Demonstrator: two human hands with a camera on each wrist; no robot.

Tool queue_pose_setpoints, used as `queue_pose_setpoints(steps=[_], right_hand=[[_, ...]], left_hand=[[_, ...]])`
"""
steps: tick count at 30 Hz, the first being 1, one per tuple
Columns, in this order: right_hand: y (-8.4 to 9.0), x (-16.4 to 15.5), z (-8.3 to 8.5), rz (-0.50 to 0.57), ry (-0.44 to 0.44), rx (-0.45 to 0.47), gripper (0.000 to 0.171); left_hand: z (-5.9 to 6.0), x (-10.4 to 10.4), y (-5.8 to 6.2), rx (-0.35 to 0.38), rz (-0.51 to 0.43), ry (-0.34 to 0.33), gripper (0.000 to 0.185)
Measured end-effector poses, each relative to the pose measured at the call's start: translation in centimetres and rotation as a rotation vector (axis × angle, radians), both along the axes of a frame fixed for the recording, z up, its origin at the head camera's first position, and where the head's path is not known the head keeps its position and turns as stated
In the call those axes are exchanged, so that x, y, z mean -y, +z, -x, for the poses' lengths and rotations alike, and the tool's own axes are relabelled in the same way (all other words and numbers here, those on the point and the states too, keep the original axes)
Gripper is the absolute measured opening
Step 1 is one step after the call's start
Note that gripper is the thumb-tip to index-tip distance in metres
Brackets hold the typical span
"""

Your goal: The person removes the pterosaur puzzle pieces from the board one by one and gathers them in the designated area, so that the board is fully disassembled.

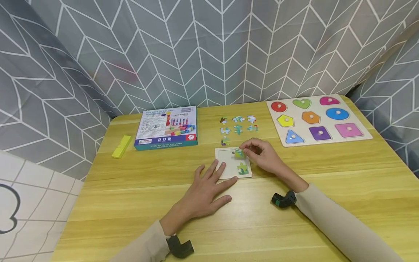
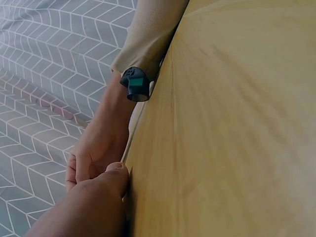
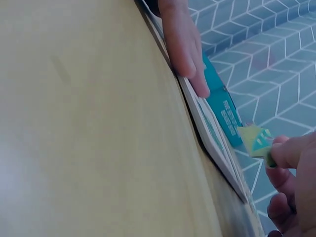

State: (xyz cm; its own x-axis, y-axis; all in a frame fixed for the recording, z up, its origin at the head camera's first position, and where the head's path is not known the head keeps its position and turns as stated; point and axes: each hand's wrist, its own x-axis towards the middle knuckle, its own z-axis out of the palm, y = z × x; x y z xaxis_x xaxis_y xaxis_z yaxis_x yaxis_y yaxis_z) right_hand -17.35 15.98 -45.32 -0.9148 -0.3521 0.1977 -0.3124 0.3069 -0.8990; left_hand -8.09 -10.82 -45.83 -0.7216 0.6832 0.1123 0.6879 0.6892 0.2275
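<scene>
A small square puzzle tray (image 1: 226, 165) lies on the wooden table, with one green jigsaw piece (image 1: 243, 169) in its lower right corner. My left hand (image 1: 206, 193) is spread flat, its fingertips on the tray's left and lower edges. Over the tray's upper right corner, my right hand (image 1: 262, 155) pinches a green and yellow jigsaw piece between thumb and forefinger. That pinched piece (image 3: 256, 141) shows raised above the tray in the right wrist view. Beyond the tray, several loose jigsaw pieces (image 1: 238, 129) lie in short rows.
A boxed bead set (image 1: 167, 128) stands at the back left, with a yellow block (image 1: 121, 147) beside it. At the back right lies a shape board (image 1: 306, 117) with colourful knobbed pieces. A grey patterned curtain (image 1: 209, 54) hangs behind the table (image 1: 137, 203).
</scene>
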Motion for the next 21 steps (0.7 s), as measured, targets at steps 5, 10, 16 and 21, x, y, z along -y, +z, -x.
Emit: queue_pose_setpoints(steps=[5, 10, 16, 21], right_hand=[[1.1, -0.1, 0.4, 0.004, -0.059, -0.027, 0.015], [0.1, -0.7, 2.0, 0.001, -0.095, -0.044, 0.016], [-0.2, -0.8, 3.1, -0.011, -0.120, -0.044, 0.015], [-0.2, -0.7, 3.8, -0.036, -0.131, -0.051, 0.015]], left_hand=[[0.0, 0.0, 0.0, -0.009, 0.000, -0.001, 0.055], [0.1, 0.1, -0.1, -0.009, -0.002, -0.004, 0.055], [0.0, 0.1, -0.1, -0.014, -0.006, -0.002, 0.055], [0.0, 0.0, -0.2, -0.017, -0.014, -0.007, 0.054]])
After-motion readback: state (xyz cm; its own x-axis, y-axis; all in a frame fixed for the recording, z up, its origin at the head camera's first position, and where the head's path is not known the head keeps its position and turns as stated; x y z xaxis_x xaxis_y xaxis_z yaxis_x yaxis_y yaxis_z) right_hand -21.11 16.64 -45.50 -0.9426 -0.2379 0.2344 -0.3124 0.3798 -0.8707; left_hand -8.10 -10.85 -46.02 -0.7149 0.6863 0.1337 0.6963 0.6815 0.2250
